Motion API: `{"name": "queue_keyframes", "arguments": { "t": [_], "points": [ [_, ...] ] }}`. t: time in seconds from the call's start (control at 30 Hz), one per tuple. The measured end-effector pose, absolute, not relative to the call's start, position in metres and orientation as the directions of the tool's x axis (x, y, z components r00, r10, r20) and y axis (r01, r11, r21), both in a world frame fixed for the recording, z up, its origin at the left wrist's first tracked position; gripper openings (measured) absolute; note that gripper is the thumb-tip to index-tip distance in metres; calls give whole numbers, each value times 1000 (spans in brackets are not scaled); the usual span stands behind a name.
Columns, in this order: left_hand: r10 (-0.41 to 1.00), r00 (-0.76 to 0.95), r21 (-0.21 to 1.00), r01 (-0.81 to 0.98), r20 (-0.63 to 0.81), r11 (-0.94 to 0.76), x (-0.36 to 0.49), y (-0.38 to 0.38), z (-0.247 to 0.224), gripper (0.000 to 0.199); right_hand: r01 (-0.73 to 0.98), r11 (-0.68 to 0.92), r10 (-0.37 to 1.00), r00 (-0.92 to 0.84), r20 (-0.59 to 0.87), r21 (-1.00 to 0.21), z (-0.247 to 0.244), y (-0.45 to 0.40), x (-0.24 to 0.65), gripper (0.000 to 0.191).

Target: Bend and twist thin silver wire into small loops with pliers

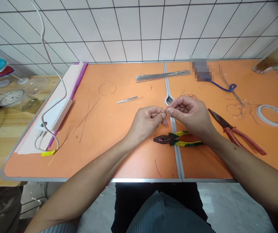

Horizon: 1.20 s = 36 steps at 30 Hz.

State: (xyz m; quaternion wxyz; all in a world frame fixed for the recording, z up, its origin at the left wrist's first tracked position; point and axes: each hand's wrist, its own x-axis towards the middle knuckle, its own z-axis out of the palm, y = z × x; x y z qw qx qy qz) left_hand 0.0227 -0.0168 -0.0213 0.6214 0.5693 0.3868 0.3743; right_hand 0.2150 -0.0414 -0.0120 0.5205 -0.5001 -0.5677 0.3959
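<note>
Grip: left hand [146, 121], right hand [193, 115], fingertips closed on thin wire [183, 92], above table [129, 165]. Handling, judged: pinches best close together, one steady, other bending gently, loose end clear. Nearby: yellow-green pliers [162, 139]. Containers: tilted-looking glass [272, 56], far right, brown contents; clear jar [28, 104], far left, contents unclear.

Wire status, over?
Left hand and right hand pinching thin wire, fingertips close. Yellow-green pliers just below, handle ends behind right wrist. Red pliers beside right forearm.
</note>
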Motion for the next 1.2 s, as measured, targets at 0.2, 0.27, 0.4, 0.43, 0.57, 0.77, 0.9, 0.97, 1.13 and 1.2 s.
{"name": "queue_keyframes", "arguments": {
  "t": [0.2,0.27,0.4,0.43,0.57,0.77,0.9,0.97,1.13,1.2],
  "points": [
    [912,411,1000,-16,-11,20,24,-19,-24,16,150,198,978,41,207,-969,-14,-41,215,38],
    [914,406,1000,-17,2,5,24,-19,-25,18,146,200,977,44,209,-969,-14,-41,215,38],
    [920,392,1000,-10,19,-17,25,-20,-25,19,142,204,976,47,213,-969,-14,-41,214,36],
    [921,389,1000,-10,24,-22,25,-21,-25,19,141,205,976,45,213,-968,-14,-42,214,36],
    [920,390,999,-18,47,-43,25,-21,-26,19,137,206,976,37,213,-969,-13,-42,215,35],
    [922,382,998,-22,64,-60,25,-22,-26,17,123,194,979,44,201,-973,-13,-41,214,33],
    [924,376,998,-14,64,-63,25,-23,-25,16,96,176,982,54,182,-980,-14,-41,214,31],
    [925,374,998,-10,66,-67,25,-23,-25,17,101,169,983,57,175,-980,-14,-41,214,29],
    [925,370,996,3,87,-94,26,-23,-26,18,109,167,983,60,174,-980,-12,-43,213,27],
    [926,366,994,7,95,-105,27,-23,-26,18,108,165,983,61,172,-980,-12,-44,213,25]
  ]
}}
